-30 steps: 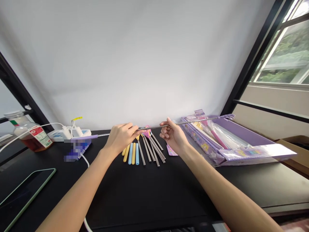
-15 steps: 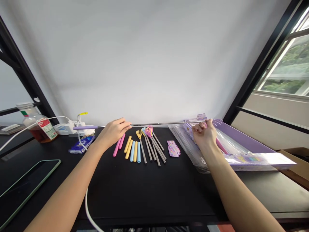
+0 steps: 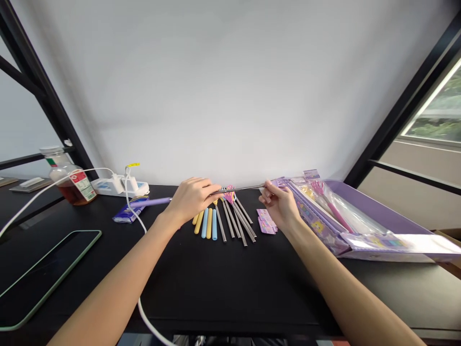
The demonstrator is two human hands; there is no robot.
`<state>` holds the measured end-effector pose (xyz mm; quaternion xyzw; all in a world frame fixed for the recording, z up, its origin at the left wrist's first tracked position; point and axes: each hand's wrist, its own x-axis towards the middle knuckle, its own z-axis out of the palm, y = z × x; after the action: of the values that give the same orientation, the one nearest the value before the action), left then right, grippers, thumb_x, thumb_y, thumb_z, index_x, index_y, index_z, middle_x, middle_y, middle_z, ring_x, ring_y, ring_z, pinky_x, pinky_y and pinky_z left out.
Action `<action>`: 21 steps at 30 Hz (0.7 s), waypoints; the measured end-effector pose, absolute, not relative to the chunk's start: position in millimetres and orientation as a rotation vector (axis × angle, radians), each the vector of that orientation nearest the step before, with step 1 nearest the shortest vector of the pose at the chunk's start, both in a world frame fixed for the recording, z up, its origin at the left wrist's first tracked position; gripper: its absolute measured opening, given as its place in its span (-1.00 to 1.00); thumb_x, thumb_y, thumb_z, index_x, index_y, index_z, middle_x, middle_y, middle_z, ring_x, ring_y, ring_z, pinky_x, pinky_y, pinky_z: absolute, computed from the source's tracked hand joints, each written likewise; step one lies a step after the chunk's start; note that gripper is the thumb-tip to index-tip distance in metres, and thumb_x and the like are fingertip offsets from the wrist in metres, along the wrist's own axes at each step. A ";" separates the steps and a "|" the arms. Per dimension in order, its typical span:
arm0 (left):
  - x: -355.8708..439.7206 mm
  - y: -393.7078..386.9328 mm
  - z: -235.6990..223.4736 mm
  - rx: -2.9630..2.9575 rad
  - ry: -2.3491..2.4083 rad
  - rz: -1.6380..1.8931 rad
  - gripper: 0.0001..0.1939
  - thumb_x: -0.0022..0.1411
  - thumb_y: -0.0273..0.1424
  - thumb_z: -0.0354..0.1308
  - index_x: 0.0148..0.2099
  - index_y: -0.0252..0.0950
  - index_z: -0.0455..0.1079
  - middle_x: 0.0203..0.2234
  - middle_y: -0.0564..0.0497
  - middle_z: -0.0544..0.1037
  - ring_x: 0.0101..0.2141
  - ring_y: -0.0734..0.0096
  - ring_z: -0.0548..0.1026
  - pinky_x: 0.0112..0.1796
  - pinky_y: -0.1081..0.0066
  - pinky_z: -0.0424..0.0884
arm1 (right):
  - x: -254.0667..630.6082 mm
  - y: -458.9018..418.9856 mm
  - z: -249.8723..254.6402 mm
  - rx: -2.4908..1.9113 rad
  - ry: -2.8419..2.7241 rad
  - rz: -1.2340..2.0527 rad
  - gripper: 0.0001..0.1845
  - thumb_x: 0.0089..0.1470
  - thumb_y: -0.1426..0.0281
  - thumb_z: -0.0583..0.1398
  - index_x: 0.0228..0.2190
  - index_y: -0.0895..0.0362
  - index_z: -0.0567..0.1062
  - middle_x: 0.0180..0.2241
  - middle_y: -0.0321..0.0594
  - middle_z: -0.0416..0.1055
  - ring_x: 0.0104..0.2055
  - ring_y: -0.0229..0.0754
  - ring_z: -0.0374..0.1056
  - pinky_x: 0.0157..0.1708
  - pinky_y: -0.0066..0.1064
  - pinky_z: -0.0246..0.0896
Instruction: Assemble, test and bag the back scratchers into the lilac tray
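A telescopic back scratcher with a purple handle (image 3: 153, 202) stretches between my hands above the desk. My left hand (image 3: 192, 199) is closed around its metal rod (image 3: 243, 189), beside the handle. Near the claw end, my right hand (image 3: 281, 206) pinches the rod. Beneath lie several metal rods (image 3: 242, 226) with coloured claw heads (image 3: 229, 196), partly behind the held scratcher. Yellow and blue grip tubes (image 3: 209, 223) lie to their left; my left hand and forearm hide the pink ones. Small printed purple cards (image 3: 266, 221) rest close to my right hand.
At right sits an open purple box (image 3: 382, 204) with plastic sleeves and a pink back scratcher (image 3: 334, 206). On the left are a phone (image 3: 46, 276), a blue packet (image 3: 127, 212), a power strip (image 3: 120, 185), a bottle (image 3: 70, 180) and a white cable (image 3: 144, 315).
My hands have come closer together and the rod between them is shorter. My right hand has moved left, away from the box. The view has shifted slightly.
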<state>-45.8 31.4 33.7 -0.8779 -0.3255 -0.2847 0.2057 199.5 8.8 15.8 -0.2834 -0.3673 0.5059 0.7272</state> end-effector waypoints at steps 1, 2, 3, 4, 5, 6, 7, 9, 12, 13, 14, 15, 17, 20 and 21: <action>-49.8 32.3 34.7 -2.458 -0.942 -0.773 -0.67 0.48 -0.20 -0.03 0.00 -0.21 0.50 -0.31 -0.01 0.61 -0.32 0.32 0.54 -0.27 0.34 0.36 | 204.0 9.5 18.0 -0.615 -0.760 1.086 -0.68 -0.15 0.40 0.48 -0.60 0.17 0.43 -0.68 -0.41 0.20 -0.63 -0.42 0.08 -0.62 -0.53 0.14; -54.9 33.4 36.0 -2.470 -0.987 -0.743 -0.67 0.47 -0.18 -0.03 0.05 -0.19 0.48 -0.29 0.00 0.62 -0.31 0.31 0.55 -0.27 0.35 0.37 | 210.0 10.4 20.6 -0.597 -0.695 1.056 -0.70 -0.12 0.41 0.47 -0.59 0.18 0.45 -0.67 -0.41 0.21 -0.63 -0.43 0.10 -0.62 -0.55 0.15; -60.8 34.6 37.6 -2.480 -1.043 -0.711 -0.67 0.47 -0.18 -0.03 0.07 -0.18 0.46 -0.26 0.01 0.63 -0.30 0.30 0.56 -0.28 0.35 0.36 | 217.0 11.3 23.3 -0.576 -0.626 1.026 -0.73 -0.08 0.43 0.44 -0.57 0.18 0.45 -0.66 -0.41 0.21 -0.63 -0.44 0.10 -0.61 -0.58 0.16; -67.0 35.8 39.2 -2.486 -1.108 -0.684 -0.68 0.48 -0.19 -0.04 0.07 -0.17 0.46 -0.25 0.02 0.63 -0.30 0.29 0.57 -0.30 0.36 0.36 | 224.6 12.1 25.9 -0.560 -0.561 0.995 -0.75 -0.03 0.45 0.42 -0.56 0.18 0.45 -0.66 -0.42 0.21 -0.63 -0.45 0.10 -0.61 -0.60 0.16; -72.9 36.8 40.8 -2.493 -1.170 -0.658 -0.68 0.48 -0.19 -0.05 0.05 -0.16 0.46 -0.24 0.03 0.64 -0.31 0.29 0.57 -0.32 0.37 0.34 | 232.2 12.7 28.0 -0.551 -0.508 0.968 -0.76 0.01 0.47 0.39 -0.55 0.18 0.45 -0.65 -0.42 0.21 -0.63 -0.46 0.09 -0.62 -0.61 0.16; -77.9 37.6 42.1 -2.501 -1.217 -0.637 -0.68 0.48 -0.18 -0.06 0.01 -0.15 0.47 -0.24 0.04 0.64 -0.32 0.29 0.57 -0.35 0.38 0.33 | 239.0 13.1 29.3 -0.546 -0.468 0.941 -0.77 0.04 0.49 0.37 -0.54 0.17 0.44 -0.65 -0.43 0.22 -0.64 -0.46 0.09 -0.62 -0.62 0.17; -81.2 38.0 43.1 -2.505 -1.245 -0.629 -0.67 0.48 -0.17 -0.07 -0.03 -0.15 0.48 -0.25 0.05 0.64 -0.32 0.29 0.57 -0.37 0.39 0.31 | 243.9 13.3 29.7 -0.541 -0.447 0.920 -0.77 0.05 0.49 0.36 -0.54 0.17 0.43 -0.64 -0.43 0.23 -0.65 -0.47 0.08 -0.62 -0.62 0.16; -80.9 37.6 43.6 -2.509 -1.238 -0.625 -0.66 0.49 -0.15 -0.08 -0.06 -0.15 0.49 -0.26 0.06 0.64 -0.32 0.30 0.57 -0.39 0.40 0.29 | 245.2 12.8 27.2 -0.548 -0.477 0.911 -0.76 0.02 0.48 0.38 -0.54 0.17 0.42 -0.65 -0.43 0.23 -0.65 -0.46 0.09 -0.63 -0.62 0.17; -63.4 33.4 39.9 -2.501 -1.143 -0.609 -0.65 0.49 -0.16 -0.09 -0.07 -0.17 0.48 -0.32 0.05 0.64 -0.39 0.34 0.56 -0.45 0.42 0.23 | 222.7 8.9 16.9 -0.606 -0.675 1.037 -0.68 -0.10 0.40 0.46 -0.57 0.16 0.41 -0.68 -0.43 0.22 -0.64 -0.42 0.13 -0.61 -0.57 0.20; -55.5 31.4 37.8 -2.477 -1.117 -0.618 -0.65 0.50 -0.18 -0.10 -0.08 -0.18 0.48 -0.34 0.05 0.63 -0.40 0.35 0.55 -0.47 0.42 0.21 | 211.2 6.8 12.7 -0.629 -0.752 1.116 -0.63 -0.15 0.36 0.48 -0.59 0.15 0.39 -0.69 -0.42 0.22 -0.65 -0.40 0.12 -0.61 -0.53 0.21; -48.0 29.5 35.4 -2.469 -1.087 -0.617 -0.65 0.50 -0.18 -0.10 -0.09 -0.19 0.48 -0.35 0.04 0.62 -0.41 0.36 0.55 -0.48 0.42 0.18 | 199.8 4.5 8.5 -0.632 -0.816 1.171 -0.60 -0.18 0.33 0.50 -0.59 0.14 0.37 -0.69 -0.43 0.21 -0.65 -0.39 0.11 -0.62 -0.51 0.20; -41.7 27.7 33.0 -2.467 -1.055 -0.619 -0.64 0.50 -0.18 -0.11 -0.09 -0.19 0.48 -0.38 0.04 0.61 -0.43 0.37 0.54 -0.50 0.41 0.15 | 189.5 2.2 4.6 -0.637 -0.892 1.194 -0.58 -0.18 0.31 0.50 -0.58 0.12 0.35 -0.69 -0.43 0.23 -0.64 -0.38 0.12 -0.61 -0.50 0.20; -33.9 25.0 28.6 -2.459 -1.016 -0.618 -0.63 0.51 -0.18 -0.11 -0.09 -0.20 0.49 -0.43 0.04 0.58 -0.46 0.38 0.52 -0.52 0.40 0.11 | 175.9 -1.0 -1.6 -0.650 -1.015 1.210 -0.56 -0.13 0.25 0.48 -0.58 0.11 0.33 -0.68 -0.42 0.23 -0.64 -0.37 0.12 -0.61 -0.48 0.18; -31.2 22.8 24.9 -2.454 -1.017 -0.611 -0.61 0.50 -0.16 -0.11 -0.09 -0.21 0.50 -0.49 0.04 0.54 -0.50 0.38 0.49 -0.53 0.39 0.07 | 173.7 -1.1 -6.2 -0.695 -1.067 1.214 -0.56 -0.07 0.21 0.45 -0.57 0.11 0.32 -0.67 -0.42 0.24 -0.64 -0.36 0.13 -0.61 -0.47 0.17; -30.5 22.2 24.5 -2.453 -1.027 -0.623 -0.60 0.51 -0.16 -0.12 -0.10 -0.21 0.50 -0.49 0.04 0.54 -0.50 0.39 0.49 -0.53 0.39 0.06 | 175.4 -0.2 -6.6 -0.703 -1.053 1.232 -0.57 -0.08 0.21 0.46 -0.56 0.11 0.34 -0.67 -0.42 0.24 -0.63 -0.36 0.14 -0.60 -0.47 0.17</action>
<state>-30.5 22.2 24.5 -0.8793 -0.3682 -0.2232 0.2036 175.4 -0.2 -6.6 -0.3075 -0.4606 0.5390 0.6346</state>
